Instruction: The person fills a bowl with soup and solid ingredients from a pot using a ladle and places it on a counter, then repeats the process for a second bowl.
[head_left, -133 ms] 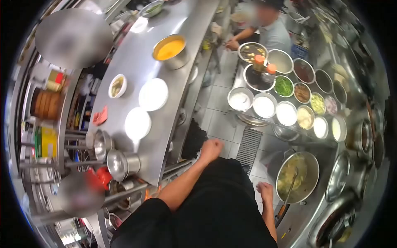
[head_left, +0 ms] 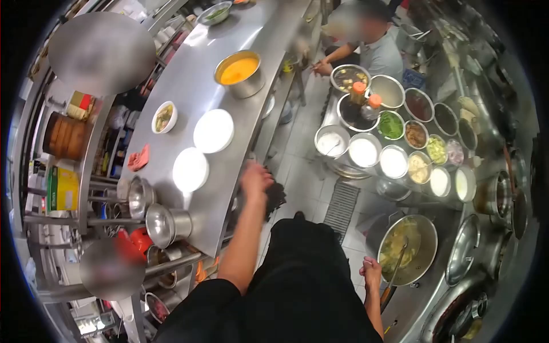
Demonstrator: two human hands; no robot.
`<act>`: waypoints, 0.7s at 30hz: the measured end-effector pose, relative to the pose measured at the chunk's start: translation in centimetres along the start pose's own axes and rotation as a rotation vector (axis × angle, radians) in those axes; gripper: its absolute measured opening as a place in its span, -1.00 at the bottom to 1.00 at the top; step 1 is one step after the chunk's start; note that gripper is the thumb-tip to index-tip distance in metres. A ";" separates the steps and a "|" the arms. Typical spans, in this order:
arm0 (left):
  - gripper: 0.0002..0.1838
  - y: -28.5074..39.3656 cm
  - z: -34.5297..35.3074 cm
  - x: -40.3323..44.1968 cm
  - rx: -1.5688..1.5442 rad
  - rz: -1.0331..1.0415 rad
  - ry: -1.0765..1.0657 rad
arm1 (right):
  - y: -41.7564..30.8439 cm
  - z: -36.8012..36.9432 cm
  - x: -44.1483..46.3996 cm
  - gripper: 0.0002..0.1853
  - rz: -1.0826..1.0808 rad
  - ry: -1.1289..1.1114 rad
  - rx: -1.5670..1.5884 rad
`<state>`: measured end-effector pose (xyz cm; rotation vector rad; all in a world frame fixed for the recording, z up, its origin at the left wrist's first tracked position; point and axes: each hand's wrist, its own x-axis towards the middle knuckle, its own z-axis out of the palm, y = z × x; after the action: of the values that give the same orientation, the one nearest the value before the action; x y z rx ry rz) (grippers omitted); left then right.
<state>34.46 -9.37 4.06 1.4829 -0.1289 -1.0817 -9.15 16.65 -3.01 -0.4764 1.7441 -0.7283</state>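
Observation:
My left hand (head_left: 255, 178) hangs beside the right edge of the steel table (head_left: 223, 171); it is smeared by motion and I cannot make out its fingers. Near it on the table are two stacks of white plates, one (head_left: 214, 131) above the other (head_left: 191, 170). Low on the right, my right hand (head_left: 371, 271) has curled fingers, and what they may hold is hidden. It is just left of a large pot (head_left: 428, 251) of yellowish food with a ladle (head_left: 402, 254) in it, apart from the ladle's handle.
A pot of orange liquid (head_left: 238, 71), a white bowl (head_left: 164, 118) and a red cloth (head_left: 138, 158) are on the table. Ingredient containers (head_left: 363, 150) fill the counter at right. A co-worker (head_left: 377, 57) is at the top. A grate (head_left: 341, 209) lies in the tiled floor.
My left hand has moved left and up, towards the table edge. My right hand has shifted slightly. The view has moved a little.

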 end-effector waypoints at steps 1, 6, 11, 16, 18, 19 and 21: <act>-0.49 -0.1 -3.0 4.1 -0.236 0.078 -0.053 | 1.0 0.0 -0.1 -0.71 -0.010 0.038 -0.002; -0.15 8.5 -8.8 19.1 -0.152 -0.187 0.235 | 1.4 2.5 -1.3 -0.75 0.038 0.016 0.194; -0.71 7.7 -14.6 26.8 0.600 0.342 -0.047 | 0.3 5.3 -2.1 -0.78 -0.115 0.044 0.022; -0.69 10.6 -11.0 20.8 -0.057 -0.033 -0.010 | 3.4 1.7 -3.5 -0.72 -0.216 1.020 -0.378; -0.67 10.2 -13.3 18.5 -0.129 -0.016 -0.063 | 3.7 -3.1 -6.6 -0.59 0.034 1.123 -0.679; -0.65 9.1 -14.1 16.5 -0.142 -0.017 -0.154 | 4.3 -4.2 -6.6 -0.59 0.053 1.127 -0.666; -0.64 7.9 -13.7 9.6 -0.058 -0.126 -0.308 | 5.4 -6.1 -6.4 -0.41 0.447 0.962 -0.686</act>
<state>52.83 -7.64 3.22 1.2785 -0.2201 -1.4008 -12.88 26.11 -1.07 -0.1446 2.8967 0.0419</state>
